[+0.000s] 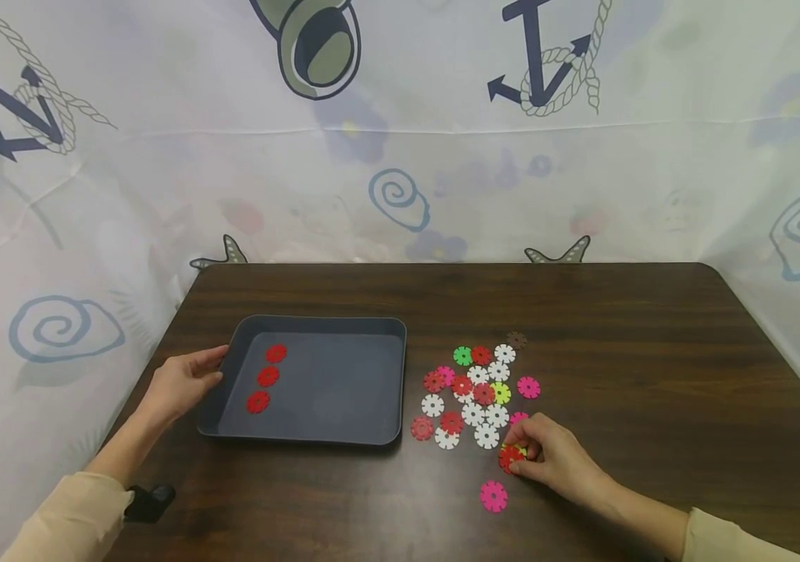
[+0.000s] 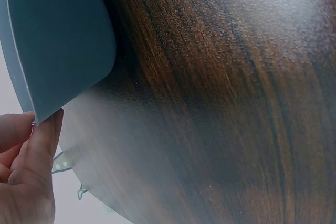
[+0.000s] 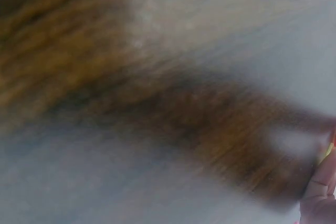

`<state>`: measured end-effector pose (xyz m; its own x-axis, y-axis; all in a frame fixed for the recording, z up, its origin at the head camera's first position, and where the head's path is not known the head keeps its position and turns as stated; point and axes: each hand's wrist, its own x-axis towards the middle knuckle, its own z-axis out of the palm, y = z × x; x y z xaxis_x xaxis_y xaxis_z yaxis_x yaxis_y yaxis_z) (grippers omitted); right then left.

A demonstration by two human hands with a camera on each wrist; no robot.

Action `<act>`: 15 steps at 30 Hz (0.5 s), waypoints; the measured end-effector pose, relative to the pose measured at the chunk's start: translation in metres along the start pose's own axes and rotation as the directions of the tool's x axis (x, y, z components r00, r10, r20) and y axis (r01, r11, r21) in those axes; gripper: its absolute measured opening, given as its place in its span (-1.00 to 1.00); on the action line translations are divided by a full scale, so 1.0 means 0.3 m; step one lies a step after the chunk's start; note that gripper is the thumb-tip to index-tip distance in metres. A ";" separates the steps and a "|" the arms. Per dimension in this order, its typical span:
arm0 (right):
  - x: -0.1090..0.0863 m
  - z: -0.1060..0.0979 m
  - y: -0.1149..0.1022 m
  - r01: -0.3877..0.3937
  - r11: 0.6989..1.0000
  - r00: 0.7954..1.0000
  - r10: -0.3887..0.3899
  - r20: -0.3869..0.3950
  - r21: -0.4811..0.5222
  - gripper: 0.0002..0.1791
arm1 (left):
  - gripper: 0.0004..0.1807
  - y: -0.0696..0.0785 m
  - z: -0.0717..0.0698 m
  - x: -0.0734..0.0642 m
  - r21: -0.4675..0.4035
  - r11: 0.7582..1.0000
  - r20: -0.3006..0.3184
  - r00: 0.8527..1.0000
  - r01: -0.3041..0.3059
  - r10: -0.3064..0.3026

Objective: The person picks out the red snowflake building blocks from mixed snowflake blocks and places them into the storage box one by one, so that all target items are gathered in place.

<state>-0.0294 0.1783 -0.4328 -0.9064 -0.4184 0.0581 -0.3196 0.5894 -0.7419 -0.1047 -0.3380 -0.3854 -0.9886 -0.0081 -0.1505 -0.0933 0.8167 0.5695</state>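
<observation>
My left hand (image 1: 180, 382) pinches the left rim of a dark grey rectangular tray (image 1: 332, 390); the left wrist view shows thumb and fingers (image 2: 39, 153) on either side of its edge. Inside the tray, three red notched discs (image 1: 268, 376) lie in a slanting column near the left wall. My right hand (image 1: 557, 458) pinches a red notched disc (image 1: 509, 460) between thumb and fingers, to the right of the tray. A yellow-green disc (image 1: 522, 450) shows partly behind it. The right wrist view is blurred and catches only some fingers (image 3: 319, 190) at its edge.
Right of the tray spreads a loose pile of notched discs, some overlapping: white (image 1: 473, 414), red, pink (image 1: 529, 387), green (image 1: 463, 356), yellow-green and brown (image 1: 516, 339). One pink disc (image 1: 493, 496) lies nearer me. A patterned curtain (image 1: 400, 133) hangs behind the wooden table (image 1: 624, 336).
</observation>
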 end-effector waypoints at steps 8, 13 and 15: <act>0.002 0.001 0.000 -0.014 1.000 1.000 0.014 -0.002 0.004 -0.74 | -0.48 0.000 -0.002 0.002 -0.008 1.000 -0.002 1.000 -0.003 0.003; 0.000 0.003 -0.001 -0.024 1.000 1.000 0.024 -0.007 0.009 -0.74 | -0.48 -0.002 -0.001 0.000 0.000 1.000 0.000 1.000 0.002 -0.002; 0.000 0.001 -0.003 -0.037 0.999 0.999 0.037 -0.002 0.013 -0.75 | -0.47 -0.001 -0.002 -0.001 0.002 1.000 0.004 1.000 0.007 -0.007</act>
<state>-0.0290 0.1775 -0.4325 -0.9183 -0.3945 0.0318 -0.2819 0.5956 -0.7522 -0.1046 -0.3386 -0.3851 -0.9874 -0.0111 -0.1576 -0.0997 0.8176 0.5672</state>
